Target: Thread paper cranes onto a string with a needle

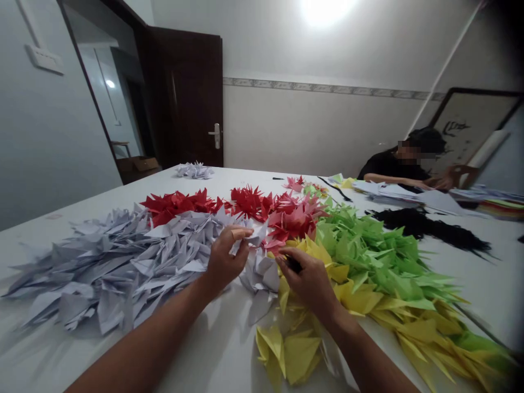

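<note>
I see the left hand [228, 256] with thumb and fingers drawn in, pinching a white folded paper [257, 234] at the fingertips. The paper sits just beyond that grip, on the side toward the right hand [305, 273]; its long axis seems to slant away and rightward, its tip pointing up past the fingers, though its outline blends into the papers behind.

I read the right hand as curled around a black thing [293, 264], thumb and forefinger nearly meeting; I can't tell what it is.

Between and below both grips I have more white paper [262, 273], its points going several ways. Left of the left hand spreads a white pile [135, 267]; beyond the grips lie red papers [249, 202] and pink papers [297, 215]. Yellow papers [360, 297] lie under and right of the right hand, with green papers [368, 245] farther out, then black strands [434, 229]. A co-worker [397, 161] sits far off to the right.
</note>
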The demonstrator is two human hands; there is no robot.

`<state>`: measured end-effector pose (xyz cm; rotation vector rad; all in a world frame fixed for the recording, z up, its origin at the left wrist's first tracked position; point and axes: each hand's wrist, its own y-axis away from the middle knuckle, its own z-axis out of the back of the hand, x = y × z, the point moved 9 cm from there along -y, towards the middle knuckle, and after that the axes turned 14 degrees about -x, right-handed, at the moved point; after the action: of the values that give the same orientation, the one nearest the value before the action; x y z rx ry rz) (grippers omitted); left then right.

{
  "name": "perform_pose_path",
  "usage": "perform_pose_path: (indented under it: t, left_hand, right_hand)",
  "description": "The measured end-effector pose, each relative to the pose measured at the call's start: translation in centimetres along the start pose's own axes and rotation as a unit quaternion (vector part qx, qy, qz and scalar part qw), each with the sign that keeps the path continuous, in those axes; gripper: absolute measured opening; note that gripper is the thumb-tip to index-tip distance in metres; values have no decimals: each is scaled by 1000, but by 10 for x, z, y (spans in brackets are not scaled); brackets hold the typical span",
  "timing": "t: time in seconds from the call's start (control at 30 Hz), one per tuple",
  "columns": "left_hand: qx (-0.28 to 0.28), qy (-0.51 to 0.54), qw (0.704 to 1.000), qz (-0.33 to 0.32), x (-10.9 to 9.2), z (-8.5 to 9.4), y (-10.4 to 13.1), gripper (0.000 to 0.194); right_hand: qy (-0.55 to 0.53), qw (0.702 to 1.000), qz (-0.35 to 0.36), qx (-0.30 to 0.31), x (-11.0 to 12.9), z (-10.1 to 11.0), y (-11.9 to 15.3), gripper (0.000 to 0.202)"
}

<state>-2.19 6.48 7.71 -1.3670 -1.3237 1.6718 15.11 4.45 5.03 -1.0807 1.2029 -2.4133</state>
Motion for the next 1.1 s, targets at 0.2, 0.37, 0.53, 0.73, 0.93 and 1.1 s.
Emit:
perform_pose_path:
  t: [0.2,0.37,0.53,0.73,0.93,1.1]
  left_hand:
    - [77,48,989,-119,-48,-18,11,30]
    - [93,64,984,-134,-57,-23,17,31]
    - [97,45,984,-143,-54,-26,19,34]
    - [101,-49,985,-130,-31,-28,15,42]
    - [131,-90,979,-127,-11,-29,15,31]
    - [103,-90,988,-76,7,-22,10,15]
  right_hand:
    - [-38,999,16,-12,10,4,-3,32]
    - [-29,999,30,3,15,-2,0,27]
    - [-26,999,27,-30,14,1,0,16]
    - [-65,993,37,-92,15,11,-2,15]
    - [-83,988,54,-116,19,17,-1,20]
    - [-90,988,66,-108,24,16,0,20]
